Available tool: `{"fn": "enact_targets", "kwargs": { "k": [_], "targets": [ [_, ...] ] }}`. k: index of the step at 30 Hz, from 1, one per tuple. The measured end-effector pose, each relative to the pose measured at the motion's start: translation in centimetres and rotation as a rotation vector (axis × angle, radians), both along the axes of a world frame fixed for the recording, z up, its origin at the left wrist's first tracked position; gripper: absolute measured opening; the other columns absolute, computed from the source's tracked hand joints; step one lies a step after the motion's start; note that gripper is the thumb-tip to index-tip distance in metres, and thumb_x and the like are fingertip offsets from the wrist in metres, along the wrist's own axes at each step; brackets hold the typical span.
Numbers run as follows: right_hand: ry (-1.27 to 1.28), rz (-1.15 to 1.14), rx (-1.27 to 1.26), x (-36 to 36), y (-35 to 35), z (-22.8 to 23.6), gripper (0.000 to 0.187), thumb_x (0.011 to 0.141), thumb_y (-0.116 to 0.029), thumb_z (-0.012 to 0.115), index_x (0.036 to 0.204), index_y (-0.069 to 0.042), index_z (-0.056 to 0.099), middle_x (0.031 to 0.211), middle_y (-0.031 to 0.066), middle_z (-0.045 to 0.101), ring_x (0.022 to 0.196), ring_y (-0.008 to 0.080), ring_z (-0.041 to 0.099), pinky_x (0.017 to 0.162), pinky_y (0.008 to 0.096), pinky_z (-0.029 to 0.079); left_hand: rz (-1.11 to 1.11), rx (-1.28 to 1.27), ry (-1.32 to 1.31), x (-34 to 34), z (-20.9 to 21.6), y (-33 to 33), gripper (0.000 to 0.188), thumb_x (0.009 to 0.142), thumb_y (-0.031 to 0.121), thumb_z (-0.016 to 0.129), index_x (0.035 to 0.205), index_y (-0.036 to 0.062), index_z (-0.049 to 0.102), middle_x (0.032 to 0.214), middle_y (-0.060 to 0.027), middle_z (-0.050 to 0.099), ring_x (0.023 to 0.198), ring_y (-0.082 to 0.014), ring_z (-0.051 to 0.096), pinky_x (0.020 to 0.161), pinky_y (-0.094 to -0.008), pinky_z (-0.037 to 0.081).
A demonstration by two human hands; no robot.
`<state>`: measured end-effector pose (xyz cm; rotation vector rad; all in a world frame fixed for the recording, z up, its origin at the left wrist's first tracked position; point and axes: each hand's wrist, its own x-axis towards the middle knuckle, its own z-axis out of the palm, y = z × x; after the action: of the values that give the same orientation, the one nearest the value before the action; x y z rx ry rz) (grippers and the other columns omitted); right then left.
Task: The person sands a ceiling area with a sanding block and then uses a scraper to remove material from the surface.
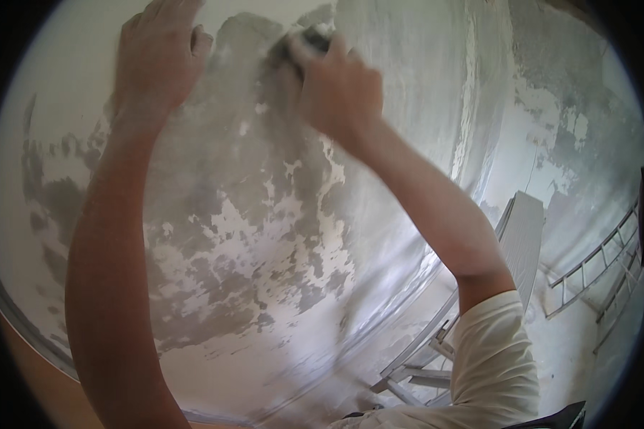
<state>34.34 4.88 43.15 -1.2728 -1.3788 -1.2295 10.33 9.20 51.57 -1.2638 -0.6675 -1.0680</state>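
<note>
In front of me is a wall [222,143] with patches of grey, worn plaster and flaking white paint. My right hand [342,86] is closed round a small dark hand tool [313,43], held against the grey part of the wall. Motion blur hides the tool's exact kind. To the left, my left hand [157,57] lies on the pale part of the wall, its thumb apart and its fingertips partly cut off by the upper edge. Nothing shows in it.
Beside my right elbow stands a long grey plank or board [524,236]. Below it is a metal stepladder or trestle [422,372]. Another ladder [594,268] leans at the far right. An orange-brown surface [39,372] shows at the lower left.
</note>
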Motion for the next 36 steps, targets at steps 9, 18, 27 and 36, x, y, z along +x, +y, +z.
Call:
{"fn": "enact_targets", "kwargs": {
  "k": [9, 18, 27, 36],
  "targets": [
    [0.139, -0.006, -0.155, 3.1, -1.0, 3.3, 0.05, 0.105, -0.047, 0.063, 0.151, -0.028, 0.063, 0.128, 0.0198, 0.068, 0.104, 0.0405, 0.074, 0.079, 0.0507, 0.063, -0.036, 0.003, -0.009, 1.3, -0.6, -1.2, 0.037, 0.1, 0.02, 0.065, 0.136, 0.0099, 0.064, 0.155, -0.0042, 0.06, 0.146, -0.0251, 0.053, 0.119, -0.0461, 0.042],
    [0.016, 0.019, -0.132, 4.9, -1.0, 3.8, 0.053, 0.108, -0.054, 0.056, 0.156, -0.031, 0.061, 0.129, 0.0196, 0.066, 0.103, 0.0389, 0.074, 0.079, 0.05, 0.063, -0.027, -0.02, -0.019, 1.5, -0.4, -1.6, 0.037, 0.101, 0.02, 0.064, 0.137, 0.0113, 0.062, 0.157, -0.0024, 0.058, 0.144, -0.0236, 0.053, 0.118, -0.0462, 0.043],
    [-0.451, 0.063, -0.147, 1.3, -2.0, -2.6, 0.055, 0.108, -0.058, 0.055, 0.156, -0.032, 0.059, 0.133, 0.0162, 0.066, 0.102, 0.0377, 0.075, 0.079, 0.0445, 0.065, -0.015, -0.058, -0.024, 0.4, -0.6, -1.3, 0.036, 0.099, 0.021, 0.064, 0.133, 0.0115, 0.065, 0.156, -0.002, 0.059, 0.142, -0.0244, 0.054, 0.116, -0.0458, 0.044],
    [0.09, 0.02, -0.182, 6.4, -1.1, 5.1, 0.053, 0.107, -0.056, 0.056, 0.155, -0.034, 0.059, 0.129, 0.0164, 0.071, 0.106, 0.039, 0.076, 0.085, 0.0487, 0.064, -0.017, -0.034, -0.018, 1.3, -0.4, -1.3, 0.034, 0.099, 0.02, 0.065, 0.131, 0.0104, 0.067, 0.154, -0.0023, 0.061, 0.14, -0.0247, 0.056, 0.115, -0.0449, 0.045]
  ]
}}
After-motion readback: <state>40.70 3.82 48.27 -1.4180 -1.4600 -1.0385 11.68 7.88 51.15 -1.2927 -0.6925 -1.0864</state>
